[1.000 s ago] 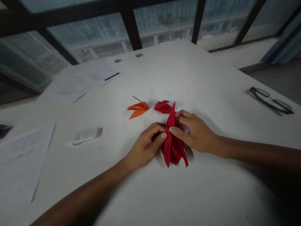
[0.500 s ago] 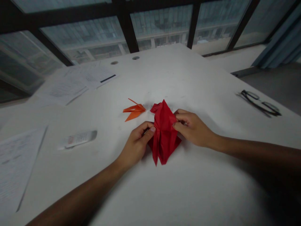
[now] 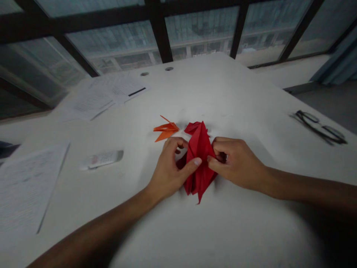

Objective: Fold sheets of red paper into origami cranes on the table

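Observation:
A partly folded piece of red paper (image 3: pixel 200 160) lies on the white table (image 3: pixel 217 230) between my hands. My left hand (image 3: pixel 169 169) pinches its left side, thumb pressed on top of the fold. My right hand (image 3: pixel 237 162) grips the right side with thumb and fingers. Just beyond it sits a small finished red origami figure (image 3: pixel 193 127), partly hidden by the red paper. To its left lies an orange origami figure (image 3: pixel 165 131), apart from both hands.
A white remote control (image 3: pixel 100 159) lies to the left. Printed sheets lie at the near left (image 3: pixel 26 186) and far left (image 3: pixel 106 93). Black eyeglasses (image 3: pixel 320 127) rest near the right table edge. Windows with dark frames stand behind the table.
The red paper was spread wide half a second ago; now both hands have pressed it narrower, with my left thumb moved onto its middle fold.

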Demonstrator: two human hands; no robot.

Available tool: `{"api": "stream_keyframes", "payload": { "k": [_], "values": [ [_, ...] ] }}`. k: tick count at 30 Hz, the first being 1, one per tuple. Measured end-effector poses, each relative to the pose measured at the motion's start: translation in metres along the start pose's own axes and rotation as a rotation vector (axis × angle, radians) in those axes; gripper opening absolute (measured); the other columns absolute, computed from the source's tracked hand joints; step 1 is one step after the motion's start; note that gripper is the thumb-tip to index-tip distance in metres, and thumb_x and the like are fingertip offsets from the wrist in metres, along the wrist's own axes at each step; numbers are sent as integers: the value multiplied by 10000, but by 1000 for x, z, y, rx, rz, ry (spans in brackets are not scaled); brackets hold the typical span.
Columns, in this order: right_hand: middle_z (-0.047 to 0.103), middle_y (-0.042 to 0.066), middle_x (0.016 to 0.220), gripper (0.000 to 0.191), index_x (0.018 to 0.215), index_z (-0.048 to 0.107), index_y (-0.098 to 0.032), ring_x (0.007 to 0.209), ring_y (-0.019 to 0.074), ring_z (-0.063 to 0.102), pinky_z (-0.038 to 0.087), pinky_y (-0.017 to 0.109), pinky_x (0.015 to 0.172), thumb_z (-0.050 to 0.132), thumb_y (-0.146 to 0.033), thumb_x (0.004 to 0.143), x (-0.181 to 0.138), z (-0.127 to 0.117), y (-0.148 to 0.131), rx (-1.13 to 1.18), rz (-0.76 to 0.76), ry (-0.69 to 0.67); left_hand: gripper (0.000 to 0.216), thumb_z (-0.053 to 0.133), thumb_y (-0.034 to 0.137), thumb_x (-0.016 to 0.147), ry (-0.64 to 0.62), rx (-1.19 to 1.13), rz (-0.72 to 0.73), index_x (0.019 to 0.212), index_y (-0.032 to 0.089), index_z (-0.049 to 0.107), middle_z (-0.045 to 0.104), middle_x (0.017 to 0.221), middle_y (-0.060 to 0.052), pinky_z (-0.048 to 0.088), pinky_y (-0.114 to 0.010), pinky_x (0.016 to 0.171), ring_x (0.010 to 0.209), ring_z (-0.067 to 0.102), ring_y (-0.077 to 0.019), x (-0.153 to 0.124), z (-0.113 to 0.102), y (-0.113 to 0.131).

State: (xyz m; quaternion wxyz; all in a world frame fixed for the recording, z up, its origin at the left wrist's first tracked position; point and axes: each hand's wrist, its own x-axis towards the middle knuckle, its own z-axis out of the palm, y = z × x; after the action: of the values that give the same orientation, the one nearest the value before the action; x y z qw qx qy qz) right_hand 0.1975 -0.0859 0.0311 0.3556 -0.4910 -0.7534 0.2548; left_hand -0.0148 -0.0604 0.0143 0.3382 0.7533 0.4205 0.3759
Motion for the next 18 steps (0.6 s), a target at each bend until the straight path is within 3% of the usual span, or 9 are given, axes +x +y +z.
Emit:
{"api": "stream_keyframes", "payload": {
  "k": [3,7,12,18],
  "values": [
    [442,-60,608,346,601,353,-211,534,82,385,285,268,530,624,-120,796,-3,0,-6,-36,-22,-4,349,797,306,786,100,240,135,1017,206,556,592,1056,-39,470,-371,879,1007,545,-223,3,-2,9],
    [436,-59,611,330,606,348,-209,540,82,384,277,270,538,605,-106,785,-3,-5,-11,-71,-72,4,328,735,149,748,100,347,179,1015,205,554,606,1018,-24,485,-349,836,940,553,-199,6,-4,18],
    [429,-65,598,331,603,344,-209,541,81,386,285,263,532,598,-97,785,1,-11,-7,-60,-57,28,450,675,132,825,-7,227,56,1239,221,525,634,924,18,494,-283,695,746,570,-135,7,-10,15],
    [413,-69,587,323,592,356,-213,543,85,379,280,261,507,585,-115,798,8,-14,2,-1,25,31,353,602,220,947,-106,41,-11,1288,221,512,704,1004,-25,525,-310,733,843,667,-167,11,-17,0]
  ]
}}
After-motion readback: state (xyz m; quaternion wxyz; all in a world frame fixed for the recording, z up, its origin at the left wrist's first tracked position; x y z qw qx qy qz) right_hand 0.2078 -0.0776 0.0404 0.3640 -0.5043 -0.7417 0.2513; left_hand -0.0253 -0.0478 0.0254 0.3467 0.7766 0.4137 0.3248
